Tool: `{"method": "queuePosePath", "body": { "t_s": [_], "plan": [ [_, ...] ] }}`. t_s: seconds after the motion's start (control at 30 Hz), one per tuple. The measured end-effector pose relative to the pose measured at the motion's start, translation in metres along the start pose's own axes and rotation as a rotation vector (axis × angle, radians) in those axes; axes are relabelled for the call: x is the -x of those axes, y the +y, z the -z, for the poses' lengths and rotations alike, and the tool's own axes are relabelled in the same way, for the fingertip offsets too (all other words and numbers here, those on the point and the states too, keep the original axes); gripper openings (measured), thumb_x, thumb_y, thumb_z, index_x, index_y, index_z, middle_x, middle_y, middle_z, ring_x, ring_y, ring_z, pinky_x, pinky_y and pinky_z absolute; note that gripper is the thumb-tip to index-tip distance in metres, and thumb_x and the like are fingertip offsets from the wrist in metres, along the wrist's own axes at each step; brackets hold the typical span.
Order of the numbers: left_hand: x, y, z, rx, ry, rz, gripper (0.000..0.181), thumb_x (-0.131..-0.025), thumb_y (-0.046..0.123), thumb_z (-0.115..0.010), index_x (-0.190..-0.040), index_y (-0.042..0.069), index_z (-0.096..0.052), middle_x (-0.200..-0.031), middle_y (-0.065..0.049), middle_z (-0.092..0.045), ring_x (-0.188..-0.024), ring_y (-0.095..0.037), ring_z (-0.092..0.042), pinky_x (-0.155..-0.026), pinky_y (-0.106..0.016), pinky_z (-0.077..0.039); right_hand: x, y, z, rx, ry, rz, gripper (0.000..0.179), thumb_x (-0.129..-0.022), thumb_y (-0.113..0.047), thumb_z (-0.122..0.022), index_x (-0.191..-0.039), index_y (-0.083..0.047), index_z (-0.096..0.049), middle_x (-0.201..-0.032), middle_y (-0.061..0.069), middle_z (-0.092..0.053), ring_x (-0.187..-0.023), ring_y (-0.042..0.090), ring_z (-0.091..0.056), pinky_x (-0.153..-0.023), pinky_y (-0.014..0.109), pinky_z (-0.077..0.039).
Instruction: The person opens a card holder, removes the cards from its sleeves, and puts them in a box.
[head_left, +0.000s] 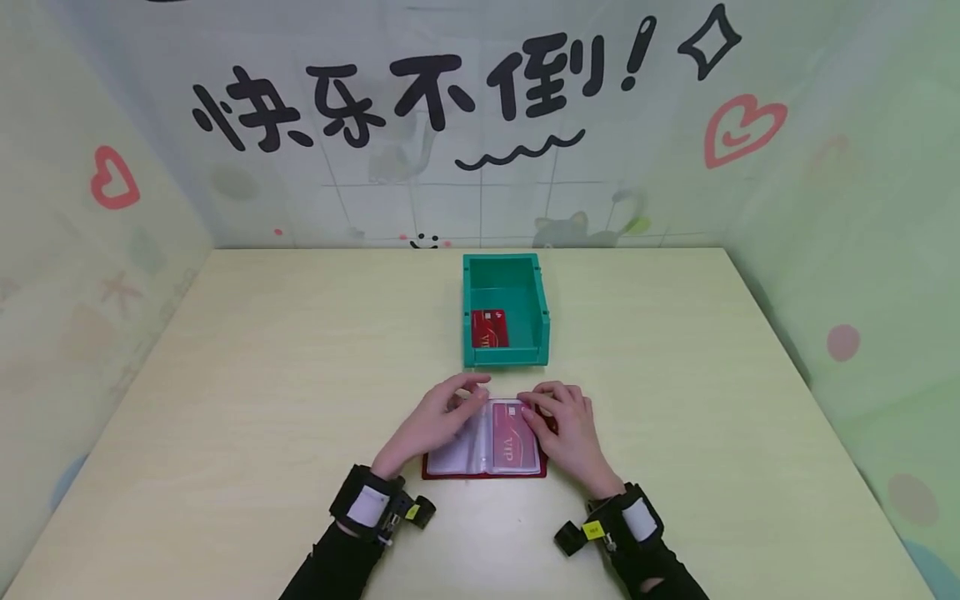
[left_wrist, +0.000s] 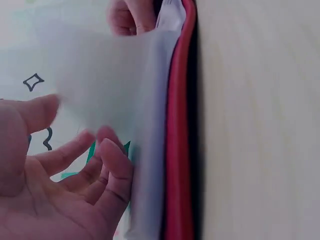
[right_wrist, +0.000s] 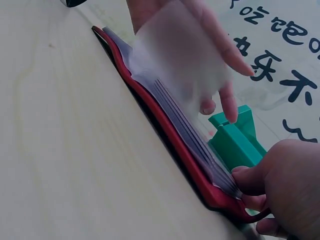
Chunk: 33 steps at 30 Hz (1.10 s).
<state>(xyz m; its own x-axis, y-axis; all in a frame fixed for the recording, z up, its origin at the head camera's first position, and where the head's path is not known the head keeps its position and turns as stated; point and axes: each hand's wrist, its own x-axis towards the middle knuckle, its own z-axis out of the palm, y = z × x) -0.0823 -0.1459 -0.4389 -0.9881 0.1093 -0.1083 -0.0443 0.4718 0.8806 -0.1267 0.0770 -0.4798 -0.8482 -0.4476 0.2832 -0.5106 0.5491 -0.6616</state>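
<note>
A card holder point(head_left: 450, 463) with a red cover lies open on the table, its clear sleeves facing up. Under a sleeve on its right side shows a pinkish-red VIP card point(head_left: 513, 450). My left hand point(head_left: 438, 418) is over the top of the left side, fingers spread and thumb apart from them. Beside those fingers a translucent sleeve page point(left_wrist: 107, 72) stands up, blurred, in the left wrist view. At the upper right corner my right hand point(head_left: 568, 429) pinches the edge of the holder; in the right wrist view its thumb presses on the stacked sleeves point(right_wrist: 187, 132).
Just beyond the holder stands a green open-front bin point(head_left: 506, 358) with a red VIP card point(head_left: 490, 328) inside at its near left. Printed cloth walls rise behind the wooden table point(head_left: 300, 358) and along both sides.
</note>
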Motion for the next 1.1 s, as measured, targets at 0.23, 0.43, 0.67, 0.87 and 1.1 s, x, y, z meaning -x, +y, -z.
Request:
{"method": "queuePosePath", "body": {
  "t_s": [0.23,0.43,0.67,0.87,1.1],
  "plan": [
    [0.006,0.004,0.005,-0.304,0.091,-0.039,0.017,-0.095,0.016,-0.068,-0.111,0.013,-0.073,-0.113,-0.006,-0.068,-0.112,-0.027,-0.053,-0.097,-0.043,-0.047,0.001,0.001,0.001,0.0,-0.002,-0.012,0.024,-0.092,-0.014,-0.072,-0.114,-0.009,-0.075,-0.112,0.011,-0.064,-0.109,0.028,-0.048,-0.094,0.047,-0.035],
    [0.01,0.01,-0.005,-0.481,0.058,-0.092,0.011,-0.086,0.003,-0.072,-0.095,0.009,-0.075,-0.104,-0.007,-0.066,-0.103,-0.024,-0.054,-0.096,-0.043,-0.048,0.002,0.002,0.001,0.008,0.008,-0.003,0.023,-0.091,-0.014,-0.072,-0.114,-0.009,-0.075,-0.111,0.011,-0.064,-0.108,0.028,-0.048,-0.093,0.046,-0.035],
    [0.01,0.011,-0.018,-0.344,0.047,-0.021,0.017,-0.093,0.017,-0.071,-0.104,0.004,-0.074,-0.095,-0.007,-0.062,-0.086,-0.016,-0.055,-0.077,-0.028,-0.052,0.004,-0.001,0.0,0.003,-0.026,-0.039,0.025,-0.092,-0.017,-0.072,-0.116,-0.009,-0.074,-0.114,0.01,-0.062,-0.111,0.028,-0.046,-0.095,0.047,-0.034],
    [0.009,0.009,-0.02,-0.27,0.089,0.035,0.017,-0.094,0.018,-0.068,-0.1,0.002,-0.074,-0.085,-0.004,-0.057,-0.079,-0.015,-0.048,-0.067,-0.023,-0.04,0.004,-0.004,0.0,0.02,-0.04,-0.062,0.029,-0.092,-0.02,-0.073,-0.119,-0.011,-0.073,-0.114,0.01,-0.059,-0.113,0.028,-0.044,-0.096,0.048,-0.035],
    [0.008,0.009,-0.02,-0.225,0.125,0.052,0.02,-0.095,0.019,-0.066,-0.1,0.0,-0.072,-0.08,-0.004,-0.052,-0.078,-0.016,-0.047,-0.065,-0.024,-0.035,0.002,-0.004,0.0,0.026,-0.047,-0.082,0.03,-0.092,-0.022,-0.073,-0.12,-0.012,-0.073,-0.115,0.01,-0.057,-0.115,0.028,-0.042,-0.096,0.048,-0.033]
  ]
}}
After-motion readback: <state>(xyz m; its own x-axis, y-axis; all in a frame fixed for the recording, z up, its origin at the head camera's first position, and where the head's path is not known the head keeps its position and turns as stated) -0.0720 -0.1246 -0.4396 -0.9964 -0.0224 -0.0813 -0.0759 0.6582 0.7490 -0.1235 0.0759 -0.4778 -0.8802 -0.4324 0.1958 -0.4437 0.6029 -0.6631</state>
